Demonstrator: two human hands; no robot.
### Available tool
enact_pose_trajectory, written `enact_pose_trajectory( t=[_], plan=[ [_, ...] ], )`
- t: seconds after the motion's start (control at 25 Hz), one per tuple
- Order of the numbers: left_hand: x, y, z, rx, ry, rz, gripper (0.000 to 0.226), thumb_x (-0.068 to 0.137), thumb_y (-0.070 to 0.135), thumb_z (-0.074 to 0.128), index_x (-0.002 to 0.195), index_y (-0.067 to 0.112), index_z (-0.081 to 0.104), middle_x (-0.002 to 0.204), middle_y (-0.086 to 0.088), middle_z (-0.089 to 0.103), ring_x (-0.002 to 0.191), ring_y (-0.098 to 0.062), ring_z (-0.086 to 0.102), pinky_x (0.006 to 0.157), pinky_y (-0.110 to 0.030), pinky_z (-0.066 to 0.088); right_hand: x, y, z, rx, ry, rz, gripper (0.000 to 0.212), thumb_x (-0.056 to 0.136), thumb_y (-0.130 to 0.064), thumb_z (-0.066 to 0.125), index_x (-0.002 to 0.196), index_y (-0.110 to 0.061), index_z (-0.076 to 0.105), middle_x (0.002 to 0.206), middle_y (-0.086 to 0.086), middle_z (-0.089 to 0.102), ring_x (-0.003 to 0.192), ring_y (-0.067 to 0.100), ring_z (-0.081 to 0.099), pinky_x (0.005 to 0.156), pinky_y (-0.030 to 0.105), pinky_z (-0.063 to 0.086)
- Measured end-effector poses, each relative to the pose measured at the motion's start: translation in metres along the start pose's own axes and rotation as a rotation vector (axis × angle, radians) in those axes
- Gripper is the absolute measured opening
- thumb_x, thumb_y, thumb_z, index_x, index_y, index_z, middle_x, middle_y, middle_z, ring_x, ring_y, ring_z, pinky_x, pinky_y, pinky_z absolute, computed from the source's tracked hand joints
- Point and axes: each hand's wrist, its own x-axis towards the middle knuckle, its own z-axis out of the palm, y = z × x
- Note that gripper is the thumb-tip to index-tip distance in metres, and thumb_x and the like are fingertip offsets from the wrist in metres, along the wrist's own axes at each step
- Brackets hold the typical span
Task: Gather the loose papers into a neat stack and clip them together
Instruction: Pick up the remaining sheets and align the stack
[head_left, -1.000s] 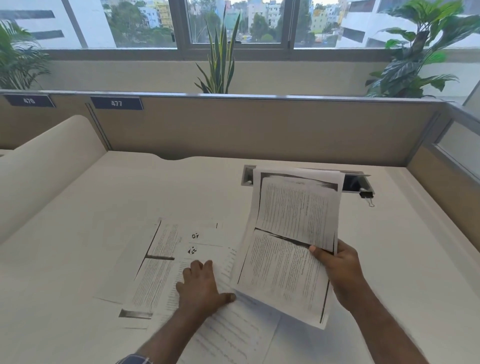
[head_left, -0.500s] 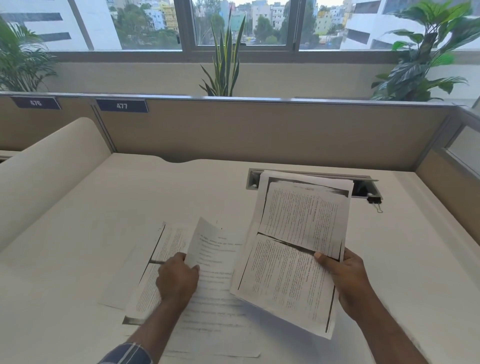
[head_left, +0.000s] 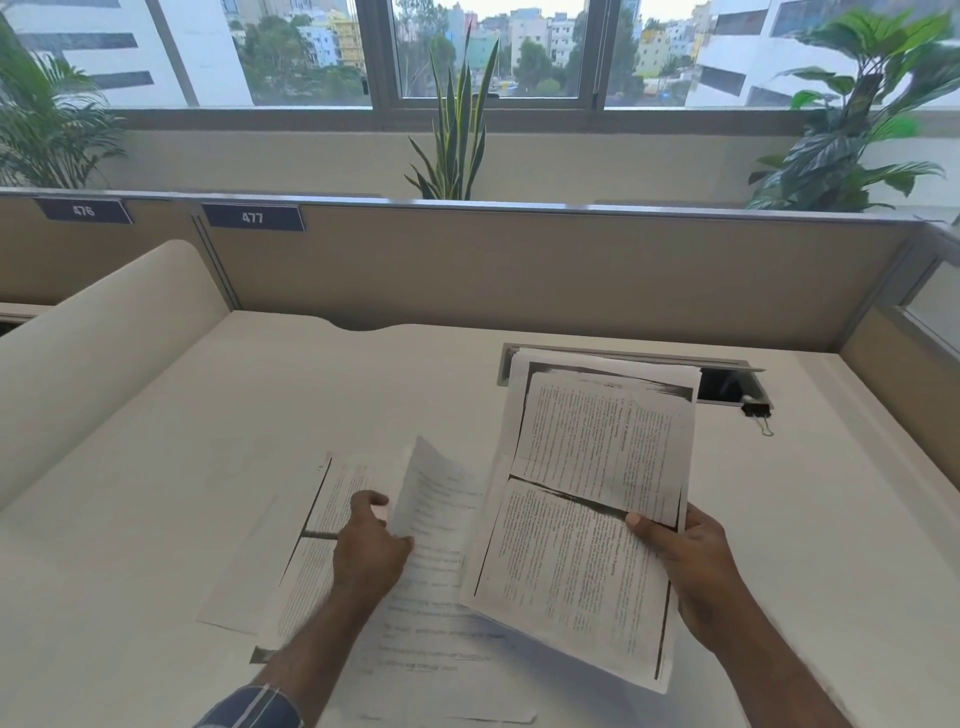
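In the centre right of the frame the right hand (head_left: 696, 566) grips the gathered sheets (head_left: 587, 514) at their right edge and holds them tilted above the bench (head_left: 218, 415). The left hand (head_left: 366, 551) pinches one loose sheet (head_left: 434, 525) by its left edge and lifts it; more papers (head_left: 306, 561) lie flat under it in the lower centre. To do this well, I think the lifted sheet should go squarely behind the held ones, with the edges matched. The binder clip (head_left: 757, 411) waits in the right part, well apart, beside an open cable slot (head_left: 727, 385); its inside looks dark, and I cannot tell what it contains.
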Motion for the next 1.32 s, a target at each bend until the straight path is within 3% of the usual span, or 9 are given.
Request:
enact_pose_trajectory(
  t=[0.12, 0.32, 0.48, 0.56, 0.72, 0.96, 1.08, 1.2, 1.32],
  plan=[
    [-0.008, 0.024, -0.017, -0.454, -0.153, -0.028, 0.051, 0.073, 0.002, 0.082, 0.117, 0.011, 0.058, 0.096, -0.014, 0.075, 0.081, -0.031, 0.075, 0.078, -0.050, 0.062, -0.002, -0.006, -0.002, 0.014, -0.039, 0.010, 0.026, 0.090, 0.000, 0.062, 0.113, -0.011, 0.066, 0.103, 0.015, 0.076, 0.085, 0.037, 0.075, 0.071, 0.049, 0.060],
    [-0.033, 0.066, -0.041, -0.524, -0.512, 0.090, 0.047, 0.072, 0.021, 0.086, 0.114, 0.010, 0.070, 0.103, -0.012, 0.078, 0.094, -0.032, 0.076, 0.085, -0.053, 0.060, -0.002, -0.016, 0.005, 0.150, -0.126, 0.064, 0.027, 0.089, 0.001, 0.060, 0.113, -0.009, 0.067, 0.104, 0.016, 0.076, 0.089, 0.037, 0.074, 0.070, 0.049, 0.062],
    [-0.048, 0.088, -0.047, -0.857, -0.748, 0.025, 0.042, 0.099, 0.036, 0.052, 0.132, 0.011, 0.061, 0.122, -0.018, 0.071, 0.113, -0.038, 0.068, 0.095, -0.056, 0.055, -0.001, -0.017, 0.009, 0.109, -0.140, 0.062, 0.028, 0.088, 0.000, 0.061, 0.115, -0.008, 0.066, 0.104, 0.016, 0.076, 0.091, 0.036, 0.074, 0.069, 0.046, 0.063],
    [-0.052, 0.093, -0.047, -0.861, -0.822, 0.063, 0.048, 0.102, 0.045, 0.043, 0.135, 0.013, 0.059, 0.127, -0.017, 0.069, 0.117, -0.038, 0.066, 0.099, -0.056, 0.052, -0.002, -0.014, 0.010, 0.064, -0.145, 0.059, 0.030, 0.088, 0.001, 0.061, 0.117, -0.006, 0.065, 0.106, 0.016, 0.076, 0.092, 0.036, 0.074, 0.071, 0.045, 0.062],
    [-0.055, 0.097, -0.041, -0.705, -0.763, 0.164, 0.050, 0.084, 0.010, 0.073, 0.131, 0.002, 0.058, 0.121, -0.018, 0.072, 0.111, -0.037, 0.069, 0.098, -0.058, 0.052, -0.004, -0.009, 0.010, 0.055, -0.171, 0.061, 0.031, 0.088, 0.001, 0.061, 0.118, -0.008, 0.064, 0.112, 0.016, 0.074, 0.097, 0.037, 0.072, 0.079, 0.050, 0.059],
    [-0.058, 0.104, -0.052, -0.626, -0.966, 0.340, 0.048, 0.083, -0.002, 0.065, 0.131, -0.003, 0.057, 0.130, -0.023, 0.065, 0.120, -0.039, 0.063, 0.098, -0.049, 0.054, -0.006, -0.013, 0.002, 0.109, -0.257, -0.034, 0.059, 0.073, -0.019, 0.078, 0.128, -0.016, 0.056, 0.122, 0.014, 0.069, 0.110, 0.040, 0.065, 0.087, 0.061, 0.055],
    [-0.058, 0.108, -0.053, -0.579, -0.856, 0.388, 0.043, 0.077, -0.001, 0.065, 0.120, 0.004, 0.065, 0.115, -0.014, 0.073, 0.110, -0.033, 0.070, 0.093, -0.050, 0.057, -0.009, -0.018, 0.005, 0.110, -0.233, -0.096, 0.059, 0.072, -0.010, 0.081, 0.126, -0.011, 0.056, 0.120, 0.016, 0.069, 0.107, 0.039, 0.068, 0.083, 0.059, 0.057],
    [-0.059, 0.108, -0.052, -0.597, -0.719, 0.435, 0.034, 0.072, 0.003, 0.063, 0.104, 0.013, 0.070, 0.099, -0.001, 0.078, 0.098, -0.024, 0.074, 0.083, -0.042, 0.061, -0.014, -0.027, 0.006, 0.083, -0.215, -0.186, 0.053, 0.061, -0.020, 0.089, 0.108, -0.008, 0.068, 0.109, 0.015, 0.074, 0.098, 0.035, 0.072, 0.078, 0.051, 0.060],
    [-0.057, 0.105, -0.050, -0.640, -0.597, 0.457, 0.030, 0.072, 0.008, 0.066, 0.097, 0.022, 0.074, 0.097, 0.000, 0.078, 0.097, -0.022, 0.074, 0.081, -0.039, 0.062, -0.018, -0.034, 0.011, 0.005, -0.207, -0.296, 0.031, 0.069, -0.004, 0.078, 0.100, -0.007, 0.072, 0.102, 0.009, 0.077, 0.093, 0.029, 0.073, 0.074, 0.043, 0.061]
  ],
)
